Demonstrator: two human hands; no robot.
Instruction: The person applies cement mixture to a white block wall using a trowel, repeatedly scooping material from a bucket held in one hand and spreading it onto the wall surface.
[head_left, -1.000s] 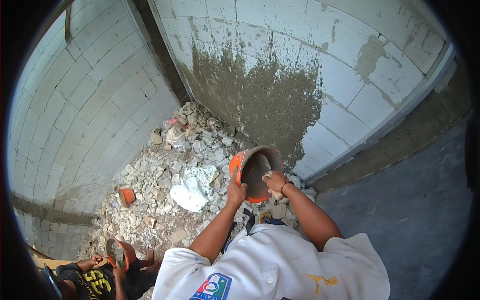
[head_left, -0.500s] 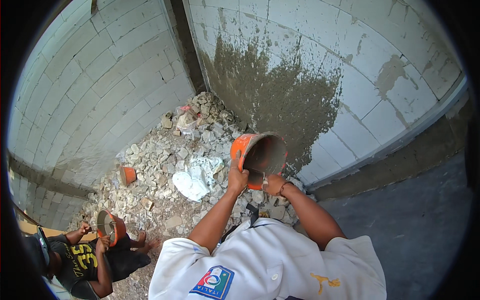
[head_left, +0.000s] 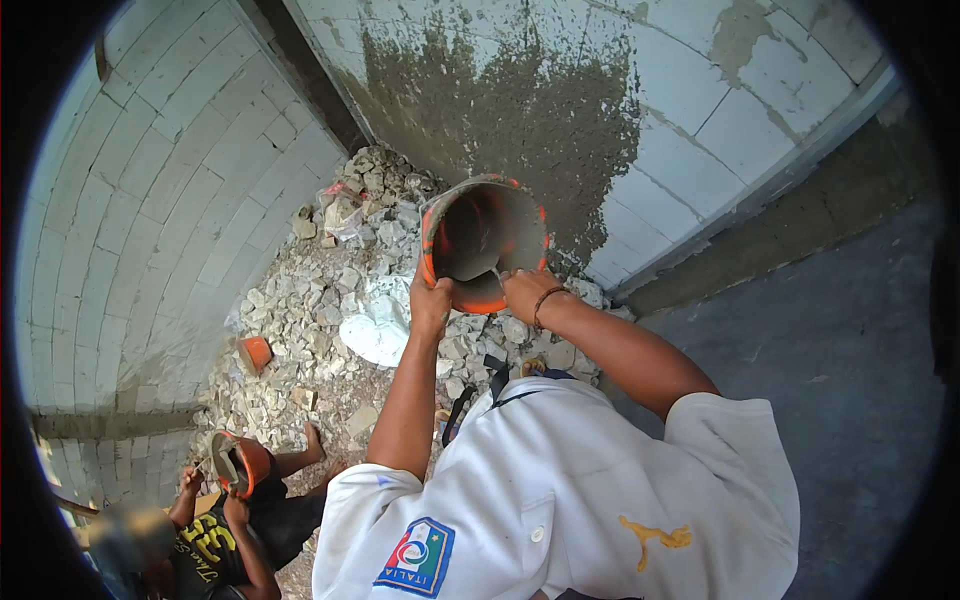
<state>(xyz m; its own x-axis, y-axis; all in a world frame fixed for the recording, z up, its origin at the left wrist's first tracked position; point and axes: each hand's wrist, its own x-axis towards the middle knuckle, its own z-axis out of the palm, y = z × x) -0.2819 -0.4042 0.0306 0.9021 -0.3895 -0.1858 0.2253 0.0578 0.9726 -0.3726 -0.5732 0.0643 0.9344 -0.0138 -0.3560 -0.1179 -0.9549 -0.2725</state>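
An orange bucket, smeared grey with mortar, is held up in front of me with its mouth toward me. My left hand grips its rim at the lower left. Closed at the lower right of the mouth is my right hand, a cord round the wrist, holding a trowel. Only its thin metal neck shows clearly; the blade blends into the grey inside. Beyond the bucket, wet grey mortar covers part of the block wall.
Broken rubble covers the ground, with a white plastic sheet and a small orange bucket on it. At lower left a co-worker holds another orange bucket. A dark grey floor lies to the right.
The bucket has come up and left in view, its mouth turned more toward me, with both hands still at it. The co-worker's bucket appears slightly further right, tilted.
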